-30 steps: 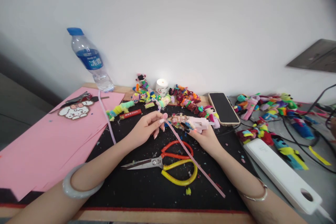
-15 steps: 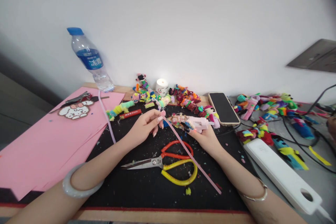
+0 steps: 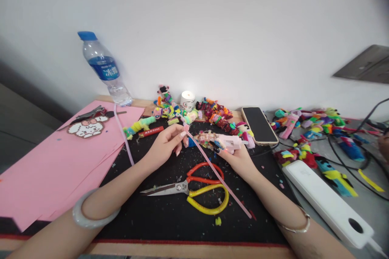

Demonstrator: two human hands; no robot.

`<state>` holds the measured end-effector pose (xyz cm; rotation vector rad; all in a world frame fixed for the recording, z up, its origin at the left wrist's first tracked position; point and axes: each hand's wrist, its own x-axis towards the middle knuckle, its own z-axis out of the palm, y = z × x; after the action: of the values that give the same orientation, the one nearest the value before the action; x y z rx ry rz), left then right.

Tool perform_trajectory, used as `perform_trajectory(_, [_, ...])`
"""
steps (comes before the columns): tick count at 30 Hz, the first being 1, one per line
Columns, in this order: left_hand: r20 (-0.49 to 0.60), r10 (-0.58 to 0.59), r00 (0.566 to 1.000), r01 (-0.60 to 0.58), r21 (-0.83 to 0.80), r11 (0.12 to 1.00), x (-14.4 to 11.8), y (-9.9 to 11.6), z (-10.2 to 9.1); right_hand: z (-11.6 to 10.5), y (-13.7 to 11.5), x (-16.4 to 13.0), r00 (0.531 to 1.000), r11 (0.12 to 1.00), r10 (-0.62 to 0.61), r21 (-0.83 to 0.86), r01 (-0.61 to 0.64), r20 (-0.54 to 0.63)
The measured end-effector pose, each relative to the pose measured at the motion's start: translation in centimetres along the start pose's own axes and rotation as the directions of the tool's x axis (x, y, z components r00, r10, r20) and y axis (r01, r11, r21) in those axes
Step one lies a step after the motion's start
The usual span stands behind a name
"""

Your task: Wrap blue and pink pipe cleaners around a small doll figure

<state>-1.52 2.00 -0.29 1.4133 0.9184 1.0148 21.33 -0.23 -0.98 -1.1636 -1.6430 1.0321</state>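
the left hand (image 3: 165, 145) pinches the top end of a pink strip (image 3: 217, 174) slanting over the scissors (image 3: 194, 189), feeding it toward the pink glue gun (image 3: 228, 143) gripped in the right hand (image 3: 238, 158) above the black worktop (image 3: 170, 214).

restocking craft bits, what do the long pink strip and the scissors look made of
The pink strip, pinched by the left hand, looks like a fuzzy chenille stem: matte, thin, kinked. The scissors show shiny bare metal blades with glossy orange and yellow handles, probably plastic.
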Motion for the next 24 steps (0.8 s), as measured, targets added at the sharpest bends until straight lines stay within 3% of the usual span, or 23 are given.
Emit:
perform_trajectory(12, [-0.027, 0.001, 1.000, -0.002, -0.015, 1.000, 0.03, 0.40, 0.09, -0.19, 0.34, -0.10, 0.999, 1.000, -0.003, -0.023, 0.002, -0.033])
perform_trajectory(24, [0.095, -0.053, 0.994, 0.056, -0.032, 0.998, -0.22, 0.23, 0.35, -0.10, -0.02, 0.01, 1.000, 1.000, -0.009, -0.006, 0.009, -0.010])
